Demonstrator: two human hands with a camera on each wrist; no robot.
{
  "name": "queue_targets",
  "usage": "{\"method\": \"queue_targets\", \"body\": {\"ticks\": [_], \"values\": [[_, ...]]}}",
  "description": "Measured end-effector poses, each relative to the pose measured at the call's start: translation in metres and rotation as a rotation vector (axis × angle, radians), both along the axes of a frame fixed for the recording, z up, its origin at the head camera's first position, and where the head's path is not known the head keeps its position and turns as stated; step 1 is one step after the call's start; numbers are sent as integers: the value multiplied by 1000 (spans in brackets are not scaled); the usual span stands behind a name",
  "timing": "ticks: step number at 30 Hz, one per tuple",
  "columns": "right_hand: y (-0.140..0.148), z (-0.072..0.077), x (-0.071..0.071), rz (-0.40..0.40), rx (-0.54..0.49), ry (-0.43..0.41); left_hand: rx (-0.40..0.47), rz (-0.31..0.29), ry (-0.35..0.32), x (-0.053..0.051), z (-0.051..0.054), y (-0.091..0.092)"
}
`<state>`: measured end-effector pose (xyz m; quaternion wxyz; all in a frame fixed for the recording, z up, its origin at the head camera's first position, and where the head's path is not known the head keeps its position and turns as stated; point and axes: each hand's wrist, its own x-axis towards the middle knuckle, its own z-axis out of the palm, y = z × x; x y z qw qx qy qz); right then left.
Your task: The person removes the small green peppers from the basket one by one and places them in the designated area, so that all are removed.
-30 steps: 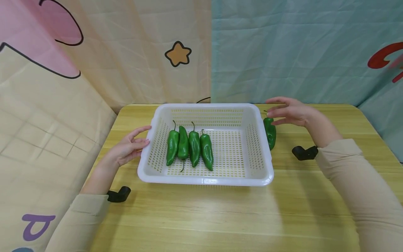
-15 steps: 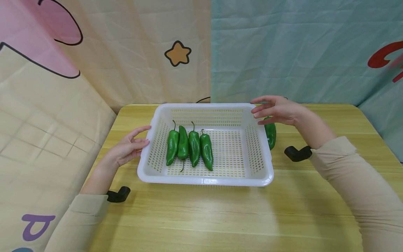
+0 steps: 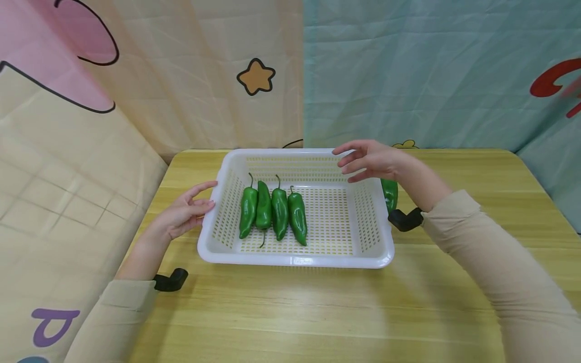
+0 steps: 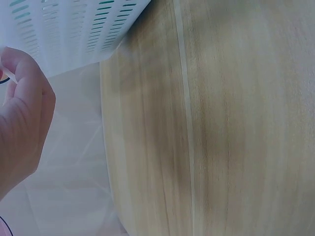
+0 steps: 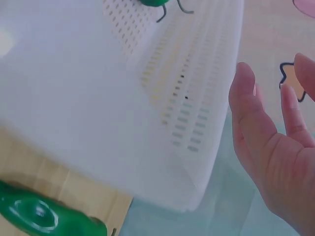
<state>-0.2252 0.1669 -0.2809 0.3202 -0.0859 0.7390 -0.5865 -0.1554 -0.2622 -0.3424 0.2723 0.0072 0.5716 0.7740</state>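
Note:
A white plastic basket [image 3: 297,261] with perforated walls stands on the table, with several green peppers [image 3: 273,209] side by side in its left half. My left hand [image 3: 183,212] holds the basket's left rim; the left wrist view shows this hand [image 4: 24,113] against the basket wall [image 4: 83,34]. Over the far right corner hovers my right hand [image 3: 369,160], fingers spread and slightly bent, holding nothing. Another green pepper [image 3: 390,194] lies outside the basket along its right wall, partly behind my right forearm. That pepper [image 5: 44,216] also shows in the right wrist view.
A wooden table [image 3: 295,312] carries everything. Printed cloth curtains [image 3: 190,75] hang behind it and along the left side. A black wrist mount [image 3: 405,220] sticks out from my right sleeve, another mount [image 3: 171,280] from my left.
My right hand has moved left, from above the pepper outside the basket to over the basket's far right corner. The left hand, the basket and the peppers have stayed in place.

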Motion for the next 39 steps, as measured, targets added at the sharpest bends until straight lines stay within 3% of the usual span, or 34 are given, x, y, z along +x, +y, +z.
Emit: {"method": "queue_targets", "body": {"ticks": [14,26,39], "values": [[-41,-14,-3,52,-4,-31,9,-5,0,0,1,1],[-71,-38,3,117,46,-92,20,0,-14,0,2,1],[-90,-59,7,83,156,-138,29,4,-21,0,0,1]]}}
